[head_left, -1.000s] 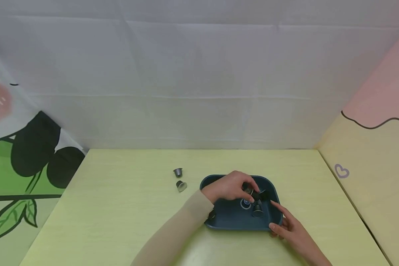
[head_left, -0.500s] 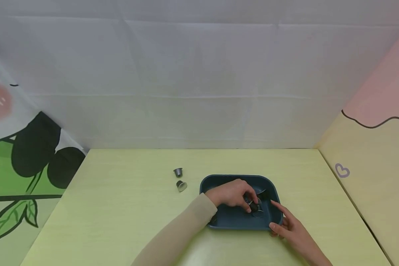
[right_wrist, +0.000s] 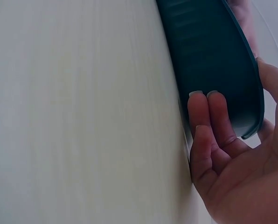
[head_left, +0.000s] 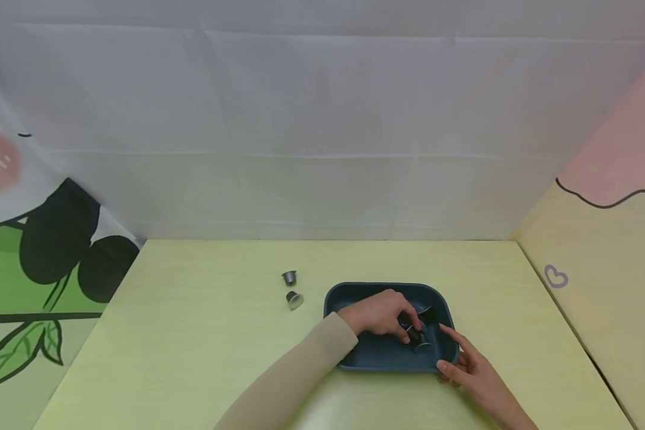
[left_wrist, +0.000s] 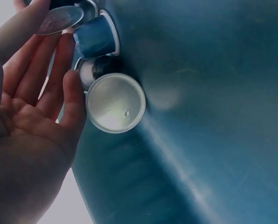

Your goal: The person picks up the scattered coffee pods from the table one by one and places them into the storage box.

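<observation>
My left hand (head_left: 381, 313) reaches into a dark blue tray (head_left: 373, 357), thumb and fingers pinching a coffee capsule (left_wrist: 61, 20) whose foil lid shows in the left wrist view. Beside those fingers, a blue capsule (left_wrist: 97, 37) lies on its side, and another capsule (left_wrist: 115, 103) turns its silver lid to the camera. More capsules are partly hidden behind the hand. At the tray's near right corner, my right hand (head_left: 475, 373) grips the wall, with fingertips (right_wrist: 217, 100) against the outside and the thumb and index finger near the rim.
Left of the tray, two capsules lie on the pale yellow table (head_left: 193, 334): a grey one (head_left: 289, 278) farther back and a dark one (head_left: 294, 300) tipped on its side. A white cloth wall (head_left: 322, 131) stands behind the table.
My left hand has come down and nearer within the tray, carrying its capsule to the group at the right, then shifted slightly right. My right hand stays at the tray corner.
</observation>
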Demonstrator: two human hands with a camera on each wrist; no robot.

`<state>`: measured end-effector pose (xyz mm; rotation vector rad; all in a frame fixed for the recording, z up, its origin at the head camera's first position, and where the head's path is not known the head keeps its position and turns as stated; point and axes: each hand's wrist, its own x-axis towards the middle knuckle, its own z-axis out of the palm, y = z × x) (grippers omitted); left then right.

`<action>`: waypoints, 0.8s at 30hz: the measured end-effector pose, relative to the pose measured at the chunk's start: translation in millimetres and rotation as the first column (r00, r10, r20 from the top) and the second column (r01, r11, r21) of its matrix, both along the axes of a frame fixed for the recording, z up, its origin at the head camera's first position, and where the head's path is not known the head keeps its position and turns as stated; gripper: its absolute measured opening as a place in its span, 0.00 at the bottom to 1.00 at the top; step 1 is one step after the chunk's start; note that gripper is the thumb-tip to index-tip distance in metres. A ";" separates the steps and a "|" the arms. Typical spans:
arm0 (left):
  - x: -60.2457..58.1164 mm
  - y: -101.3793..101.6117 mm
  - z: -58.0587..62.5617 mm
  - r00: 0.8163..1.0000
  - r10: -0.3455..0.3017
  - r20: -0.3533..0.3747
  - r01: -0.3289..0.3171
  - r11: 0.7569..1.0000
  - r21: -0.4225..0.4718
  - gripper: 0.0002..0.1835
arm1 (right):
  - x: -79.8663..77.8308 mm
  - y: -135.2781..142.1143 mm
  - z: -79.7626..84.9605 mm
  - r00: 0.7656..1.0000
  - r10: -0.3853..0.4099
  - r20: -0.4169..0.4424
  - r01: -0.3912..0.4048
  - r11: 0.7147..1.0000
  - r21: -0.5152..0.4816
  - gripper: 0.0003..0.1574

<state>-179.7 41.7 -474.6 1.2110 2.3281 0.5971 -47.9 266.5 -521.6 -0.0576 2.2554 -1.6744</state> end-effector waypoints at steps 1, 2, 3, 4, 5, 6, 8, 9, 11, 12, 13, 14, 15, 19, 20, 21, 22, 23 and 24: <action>-0.2 0.7 -0.8 1.000 0.003 -0.006 -0.003 1.000 -0.003 0.16 | 0.0 -0.1 -0.2 1.000 0.003 -0.003 -0.003 1.000 -0.004 0.43; -0.1 1.2 -1.1 1.000 0.005 -0.010 -0.005 1.000 -0.004 0.16 | 0.0 0.0 -0.3 1.000 0.005 -0.008 -0.005 1.000 -0.007 0.43; -0.1 1.6 -1.6 1.000 0.006 -0.014 -0.006 1.000 -0.004 0.16 | 0.1 0.0 -0.4 1.000 0.007 -0.010 -0.007 1.000 -0.010 0.43; 0.0 2.0 -2.0 1.000 0.008 -0.013 -0.008 1.000 -0.002 0.16 | 0.2 0.0 -0.6 1.000 0.009 -0.015 -0.009 1.000 -0.011 0.42; -0.1 2.3 -2.4 1.000 0.008 -0.014 -0.008 1.000 -0.001 0.16 | 0.3 0.1 -0.6 1.000 0.011 -0.016 -0.011 1.000 -0.014 0.42; 0.0 2.5 -2.7 1.000 0.007 -0.016 -0.007 1.000 -0.001 0.16 | 0.3 0.2 -0.7 1.000 0.013 -0.020 -0.013 1.000 -0.013 0.42; 0.4 2.9 -2.6 1.000 0.011 -0.006 -0.011 1.000 -0.001 0.16 | 0.4 0.1 -0.9 1.000 0.016 -0.024 -0.016 1.000 -0.014 0.42; 0.3 3.0 -3.1 1.000 0.012 -0.003 -0.012 1.000 -0.002 0.16 | 0.5 0.0 -1.0 1.000 0.017 -0.025 -0.018 1.000 -0.015 0.42; 0.3 3.6 -3.4 1.000 0.015 -0.001 -0.015 1.000 -0.009 0.16 | 0.8 0.2 -1.3 0.999 0.019 -0.030 -0.020 1.000 -0.012 0.42; 0.3 3.8 -3.4 1.000 0.015 -0.002 -0.015 1.000 -0.013 0.16 | 0.9 0.2 -1.4 0.999 0.020 -0.035 -0.021 1.000 -0.009 0.42; 0.3 3.9 -3.3 1.000 0.017 0.000 -0.017 1.000 -0.014 0.16 | 1.0 0.2 -1.5 0.999 0.020 -0.037 -0.021 1.000 -0.008 0.42; 0.2 3.9 -3.2 1.000 0.019 0.000 -0.019 1.000 -0.015 0.16 | 1.2 0.2 -1.6 0.999 0.020 -0.040 -0.020 1.000 -0.007 0.42; 0.1 3.9 -3.3 1.000 0.019 -0.001 -0.019 1.000 -0.016 0.16 | 1.3 0.2 -1.7 0.999 0.019 -0.043 -0.019 1.000 -0.006 0.42; 0.1 2.9 -2.0 1.000 0.024 0.006 -0.024 1.000 -0.004 0.16 | 1.4 0.1 -1.5 0.999 0.017 -0.044 -0.018 1.000 -0.013 0.42; 0.1 2.6 -1.8 1.000 0.021 0.010 -0.021 1.000 0.005 0.16 | 1.3 0.1 -1.5 0.999 0.016 -0.041 -0.017 1.000 -0.015 0.42; 0.1 2.2 -1.6 1.000 0.019 0.015 -0.019 1.000 0.018 0.16 | 1.3 0.1 -1.4 0.999 0.017 -0.035 -0.018 1.000 -0.019 0.42; 0.1 1.9 -1.3 1.000 0.013 0.021 -0.014 0.999 0.032 0.16 | 1.2 0.0 -1.2 0.999 0.018 -0.030 -0.019 1.000 -0.021 0.42; 0.1 1.6 -0.9 1.000 0.008 0.026 -0.009 0.999 0.045 0.16 | 1.0 0.0 -1.0 1.000 0.019 -0.023 -0.019 1.000 -0.022 0.42; 0.2 1.2 -0.5 0.999 0.004 0.033 -0.006 0.998 0.060 0.16 | 0.8 -0.1 -0.9 1.000 0.019 -0.018 -0.019 1.000 -0.023 0.42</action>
